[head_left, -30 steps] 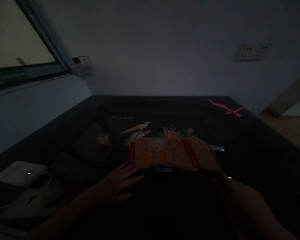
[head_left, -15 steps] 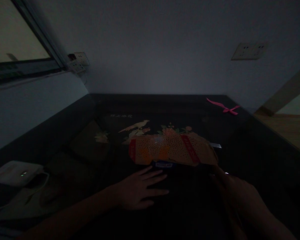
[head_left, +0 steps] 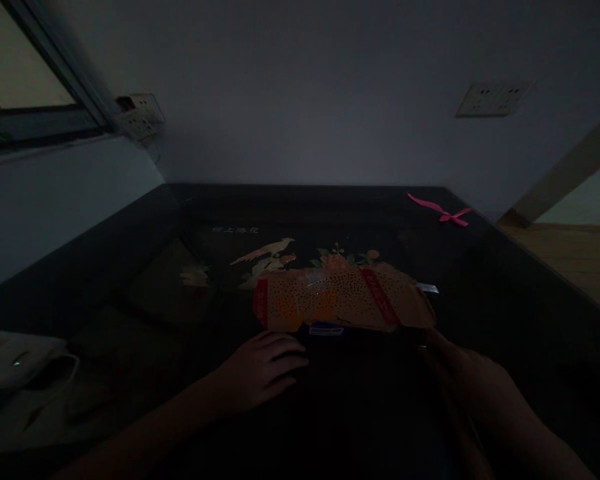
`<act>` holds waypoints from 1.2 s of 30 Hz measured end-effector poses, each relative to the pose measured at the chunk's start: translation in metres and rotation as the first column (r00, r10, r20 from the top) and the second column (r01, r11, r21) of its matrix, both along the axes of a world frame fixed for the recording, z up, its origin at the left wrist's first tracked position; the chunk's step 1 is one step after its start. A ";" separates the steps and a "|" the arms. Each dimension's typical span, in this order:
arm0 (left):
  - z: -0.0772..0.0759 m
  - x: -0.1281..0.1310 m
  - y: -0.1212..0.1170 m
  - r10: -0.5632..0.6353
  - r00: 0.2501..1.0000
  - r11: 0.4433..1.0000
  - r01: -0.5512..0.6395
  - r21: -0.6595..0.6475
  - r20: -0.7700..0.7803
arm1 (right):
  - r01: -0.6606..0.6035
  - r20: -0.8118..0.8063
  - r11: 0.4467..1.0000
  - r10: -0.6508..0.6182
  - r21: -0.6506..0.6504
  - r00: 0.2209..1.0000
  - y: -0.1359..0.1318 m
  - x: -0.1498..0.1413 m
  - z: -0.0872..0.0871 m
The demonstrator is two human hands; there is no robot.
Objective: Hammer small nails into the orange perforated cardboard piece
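Observation:
A flattened piece of cardboard (head_left: 340, 299), tan with black dots, red bands and orange patches, lies on the dark tabletop. At its near edge shows a small blue-and-white packet or label (head_left: 326, 331). My left hand (head_left: 265, 370) rests palm down just below the cardboard's near left edge, fingers extended, with nothing seen in it. My right hand (head_left: 473, 373) is closed near the cardboard's lower right corner. A long, thin shape with a faint glint runs down beside it; darkness hides what it is. By the cardboard's right end lies a shiny silvery strip (head_left: 427, 288).
A pink ribbon (head_left: 445, 215) lies at the far right of the dark table (head_left: 300, 200), whose top bears a bird-and-flower print. At the left is a white device (head_left: 23, 360) with a cable. Wall sockets (head_left: 493, 99) are above the back edge. The room is very dim.
My left hand has drawn a little to the left and its spread fingers have come closer together. My right hand stays nearly in place. The view has shifted slightly.

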State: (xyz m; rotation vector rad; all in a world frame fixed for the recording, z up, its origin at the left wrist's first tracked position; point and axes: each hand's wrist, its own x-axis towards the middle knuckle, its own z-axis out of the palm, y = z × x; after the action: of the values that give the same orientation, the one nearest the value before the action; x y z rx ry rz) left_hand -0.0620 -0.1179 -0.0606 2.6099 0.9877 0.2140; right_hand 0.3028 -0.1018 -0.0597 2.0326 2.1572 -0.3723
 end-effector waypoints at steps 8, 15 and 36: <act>-0.008 -0.009 -0.002 0.307 0.947 0.950 -0.299 0.090 -0.090 | 0.032 -0.056 0.999 -0.034 -0.032 0.998 0.004 0.003 0.001; 0.001 -0.011 -0.004 0.373 0.912 0.928 -0.371 0.042 -0.173 | 0.030 -0.104 0.999 -0.033 -0.025 0.994 0.004 0.007 0.001; 0.012 -0.009 -0.003 0.407 0.852 0.911 -0.405 0.079 -0.328 | 0.044 -0.110 0.998 -0.050 -0.055 0.993 0.004 0.009 -0.001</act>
State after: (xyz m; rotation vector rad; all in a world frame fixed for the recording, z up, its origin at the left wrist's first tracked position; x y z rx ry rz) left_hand -0.0706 -0.1210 -0.0485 2.4575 1.6618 -0.1419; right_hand 0.3122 -0.0980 -0.0611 2.0837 2.1402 -0.5555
